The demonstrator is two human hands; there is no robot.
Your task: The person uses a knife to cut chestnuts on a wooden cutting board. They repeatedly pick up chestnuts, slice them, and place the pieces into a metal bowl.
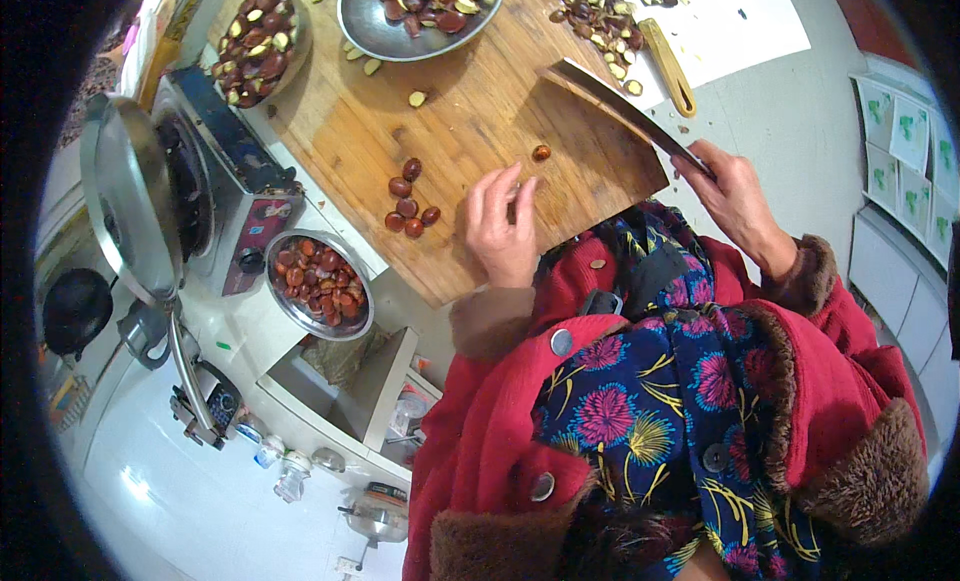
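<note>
My right hand (731,194) grips a broad-bladed cleaver (615,112) by its handle, which the fingers hide. The blade is tilted over the right side of a wooden cutting board (480,123). Low over the board's near part is my left hand (499,228), its thumb and fingers apart, with no thing visible in them. One brown chestnut (541,153) lies just beyond its fingertips. To the left of that hand, several whole chestnuts (406,208) sit in a loose cluster. A cut piece with pale flesh (417,98) rests farther up the board.
A metal bowl (356,48) and a second bowl (304,40) hold cut chestnuts. Left of the board, another metal bowl (364,322) contains chestnuts beside a gas stove (225,153) with a lidded pan (135,198). Chestnut scraps (592,14) and a yellowish handle (667,67) lie at upper right.
</note>
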